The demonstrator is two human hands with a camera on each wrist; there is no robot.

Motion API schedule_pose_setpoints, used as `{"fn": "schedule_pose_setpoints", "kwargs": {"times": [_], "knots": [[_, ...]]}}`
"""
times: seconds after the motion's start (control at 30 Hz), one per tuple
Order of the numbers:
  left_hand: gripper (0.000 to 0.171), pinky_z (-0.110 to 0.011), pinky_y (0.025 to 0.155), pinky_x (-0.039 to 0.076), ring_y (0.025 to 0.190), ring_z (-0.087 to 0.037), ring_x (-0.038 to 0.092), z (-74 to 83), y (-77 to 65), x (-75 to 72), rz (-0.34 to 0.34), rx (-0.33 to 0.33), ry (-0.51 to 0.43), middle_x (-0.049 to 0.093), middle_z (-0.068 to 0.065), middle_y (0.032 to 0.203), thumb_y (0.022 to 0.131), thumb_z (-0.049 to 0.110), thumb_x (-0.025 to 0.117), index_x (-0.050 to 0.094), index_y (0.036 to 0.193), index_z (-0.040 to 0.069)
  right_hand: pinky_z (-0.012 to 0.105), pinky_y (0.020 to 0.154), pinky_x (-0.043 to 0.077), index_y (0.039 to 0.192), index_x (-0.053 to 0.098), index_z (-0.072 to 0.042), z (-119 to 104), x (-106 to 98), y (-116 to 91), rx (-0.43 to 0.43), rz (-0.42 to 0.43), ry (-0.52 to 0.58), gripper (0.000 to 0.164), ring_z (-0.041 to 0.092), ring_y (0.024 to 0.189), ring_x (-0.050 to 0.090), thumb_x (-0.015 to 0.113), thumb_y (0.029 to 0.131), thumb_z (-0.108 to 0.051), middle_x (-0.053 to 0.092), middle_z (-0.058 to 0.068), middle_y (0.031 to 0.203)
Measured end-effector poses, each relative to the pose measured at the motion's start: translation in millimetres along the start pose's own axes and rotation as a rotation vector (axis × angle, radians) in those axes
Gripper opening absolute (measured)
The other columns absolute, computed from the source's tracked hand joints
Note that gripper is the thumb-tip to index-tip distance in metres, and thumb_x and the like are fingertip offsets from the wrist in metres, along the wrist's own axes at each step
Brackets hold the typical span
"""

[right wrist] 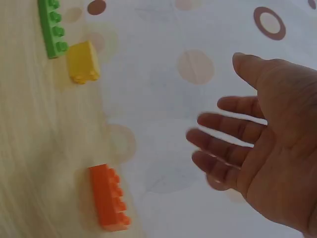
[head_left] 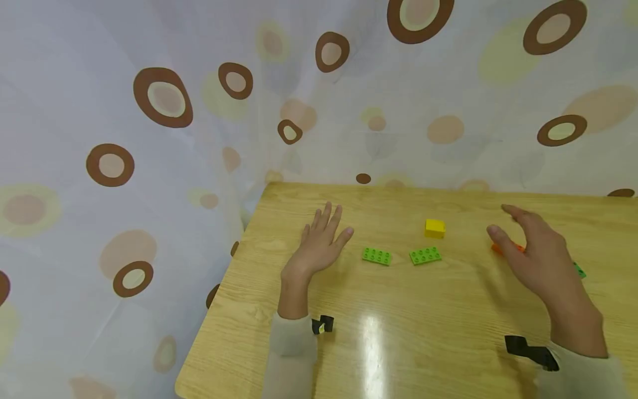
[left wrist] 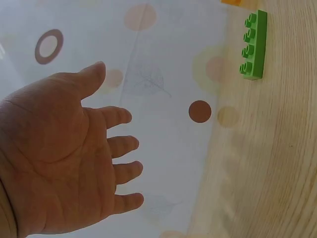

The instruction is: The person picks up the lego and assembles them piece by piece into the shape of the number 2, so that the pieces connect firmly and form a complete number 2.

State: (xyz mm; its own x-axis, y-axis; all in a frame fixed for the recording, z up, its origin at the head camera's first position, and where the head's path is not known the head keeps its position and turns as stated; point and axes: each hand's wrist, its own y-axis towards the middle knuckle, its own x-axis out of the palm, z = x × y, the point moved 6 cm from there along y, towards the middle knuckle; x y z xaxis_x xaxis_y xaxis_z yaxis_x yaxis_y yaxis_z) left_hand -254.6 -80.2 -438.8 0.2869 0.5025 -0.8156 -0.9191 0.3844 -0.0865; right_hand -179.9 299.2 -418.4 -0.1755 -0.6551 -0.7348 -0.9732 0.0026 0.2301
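My left hand (head_left: pixel 319 244) is held over the left side of the table with its fingers straight and spread, holding nothing. Just to its right lies a light green toy building brick (head_left: pixel 376 256), with a second light green brick (head_left: pixel 426 255) beyond it. A yellow brick (head_left: pixel 435 228) sits farther back. My right hand (head_left: pixel 540 255) hovers above the table, fingers relaxed and thumb apart, with nothing in its grasp. Under it an orange brick (head_left: pixel 497 248) is partly covered in the head view, though the right wrist view shows that orange brick (right wrist: pixel 105 198) in full.
A green brick (head_left: pixel 579 270) peeks out from behind the right hand, mostly hidden. The wooden table (head_left: pixel 399 310) has its left edge near the left arm. A white curtain (head_left: pixel 339 100) with brown ring patterns hangs along the back and left.
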Motion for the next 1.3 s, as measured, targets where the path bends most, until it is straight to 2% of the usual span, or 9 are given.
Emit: {"fn": "schedule_pose_setpoints", "kwargs": {"times": [0.07,0.1,0.17,0.23,0.4,0.47,0.7,0.9,1.3], "knots": [[0.076,-0.064,0.128,0.000,0.163,-0.029,-0.010,-1.6,2.5,2.0,-0.010,0.009,-0.020,-0.006,-0.006,0.177,0.112,0.060,0.031,0.009,0.171,0.018,0.052,0.096,0.054,0.157,0.046,-0.002,8.7,12.1,3.5,0.008,-0.039,0.042,0.058,0.059,0.125,0.054,0.060,0.110,-0.034,0.052,0.032,0.149],[0.076,-0.064,0.128,0.001,0.163,-0.030,-0.010,-2.5,3.5,3.1,-0.015,0.011,-0.027,-0.006,-0.006,0.177,0.112,0.061,0.031,0.010,0.171,0.018,0.041,0.086,0.057,0.154,0.050,-0.003,12.6,19.9,4.8,0.012,-0.062,0.057,0.056,0.054,0.119,0.059,0.061,0.109,-0.034,0.058,0.031,0.142],[0.076,-0.064,0.128,0.001,0.163,-0.030,-0.009,-4.3,5.0,5.0,-0.027,0.011,-0.042,-0.005,-0.006,0.177,0.112,0.061,0.031,0.011,0.171,0.018,0.024,0.075,0.054,0.150,0.056,-0.004,19.2,37.4,6.8,0.017,-0.116,0.101,0.052,0.048,0.111,0.064,0.064,0.108,-0.033,0.063,0.027,0.137],[0.076,-0.064,0.129,0.001,0.163,-0.031,-0.008,-6.2,5.7,6.8,-0.040,0.008,-0.052,-0.004,-0.006,0.177,0.112,0.060,0.032,0.012,0.171,0.018,0.014,0.074,0.051,0.146,0.059,-0.005,22.7,54.9,8.5,-0.005,-0.148,0.149,0.048,0.040,0.110,0.066,0.068,0.107,-0.030,0.065,0.025,0.135],[0.074,-0.059,0.130,0.012,0.163,-0.033,0.006,-11.6,6.4,11.4,-0.095,0.003,-0.061,0.009,-0.010,0.177,0.112,0.055,0.041,0.019,0.170,0.014,0.013,0.080,0.050,0.140,0.064,-0.005,26.5,91.6,11.4,-0.053,-0.177,0.252,0.042,0.007,0.106,0.063,0.073,0.103,-0.022,0.069,0.020,0.129],[0.073,-0.056,0.130,0.017,0.163,-0.033,0.013,-13.1,6.4,13.3,-0.125,0.004,-0.065,0.015,-0.012,0.176,0.112,0.051,0.045,0.022,0.169,0.012,0.014,0.079,0.050,0.142,0.063,-0.006,28.4,100.8,11.9,-0.041,-0.176,0.268,0.044,0.002,0.103,0.060,0.074,0.102,-0.022,0.069,0.019,0.127],[0.070,-0.049,0.129,0.025,0.160,-0.032,0.025,-15.2,9.6,18.7,-0.181,0.005,-0.070,0.029,-0.014,0.172,0.113,0.045,0.049,0.028,0.167,0.008,0.028,0.074,0.051,0.144,0.063,-0.007,26.8,113.1,14.0,-0.021,-0.150,0.193,0.047,0.025,0.095,0.062,0.075,0.101,-0.020,0.070,0.018,0.113],[0.068,-0.049,0.128,0.027,0.158,-0.033,0.028,-14.4,10.7,22.0,-0.208,0.000,-0.076,0.034,-0.014,0.170,0.112,0.044,0.050,0.030,0.166,0.007,0.046,0.081,0.051,0.135,0.069,-0.008,20.4,119.2,12.5,-0.036,-0.177,0.139,0.037,0.029,0.096,0.061,0.076,0.101,-0.019,0.070,0.015,0.110],[0.066,-0.051,0.127,0.030,0.157,-0.034,0.031,-16.3,9.7,21.6,-0.200,-0.003,-0.105,0.036,-0.015,0.168,0.112,0.041,0.052,0.033,0.166,0.007,0.038,0.078,0.051,0.123,0.073,-0.007,21.2,103.3,4.3,-0.046,-0.156,0.058,0.029,0.022,0.089,0.062,0.081,0.096,-0.016,0.073,0.008,0.101]]}}
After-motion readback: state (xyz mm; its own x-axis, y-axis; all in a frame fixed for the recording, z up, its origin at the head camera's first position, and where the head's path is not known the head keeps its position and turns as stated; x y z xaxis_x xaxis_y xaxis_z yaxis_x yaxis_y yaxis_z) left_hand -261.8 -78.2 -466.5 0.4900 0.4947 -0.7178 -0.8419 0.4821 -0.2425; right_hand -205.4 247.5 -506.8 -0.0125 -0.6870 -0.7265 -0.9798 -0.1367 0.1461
